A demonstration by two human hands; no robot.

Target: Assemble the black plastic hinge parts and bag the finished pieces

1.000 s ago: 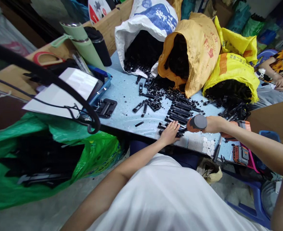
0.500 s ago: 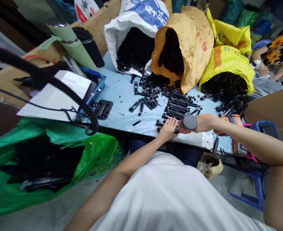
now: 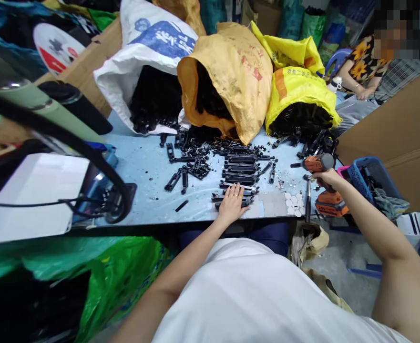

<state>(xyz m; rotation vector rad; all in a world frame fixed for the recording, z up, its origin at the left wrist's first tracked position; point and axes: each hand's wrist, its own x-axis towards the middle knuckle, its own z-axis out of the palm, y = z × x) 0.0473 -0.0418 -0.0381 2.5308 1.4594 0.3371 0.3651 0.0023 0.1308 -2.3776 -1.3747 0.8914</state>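
Note:
My left hand point(image 3: 232, 204) lies flat with fingers stretched over the nearest black plastic parts point(image 3: 239, 179), which are lined up in a row on the blue tabletop point(image 3: 148, 205). Over at the right, my right hand point(image 3: 329, 178) is wrapped round the grip of an orange and black cordless drill point(image 3: 317, 163). Its battery end is low, by the table's front edge, and its bit points left. Just left of the drill lies a hammer point(image 3: 308, 197) with a dark handle. White round stickers point(image 3: 294, 204) are on the table between my hands.
White point(image 3: 115, 78), orange point(image 3: 245, 71) and yellow point(image 3: 299, 88) sacks spill black parts onto the back of the table. A blue basket point(image 3: 374, 176) stands right, beside cardboard point(image 3: 392, 128). A black curved arm point(image 3: 84, 143) crosses the left. Another person's hands point(image 3: 365, 92) show at far right.
My right hand has carried the drill from beside my left hand to the right side of the table. My left hand stays on the row of parts. The view has shifted right.

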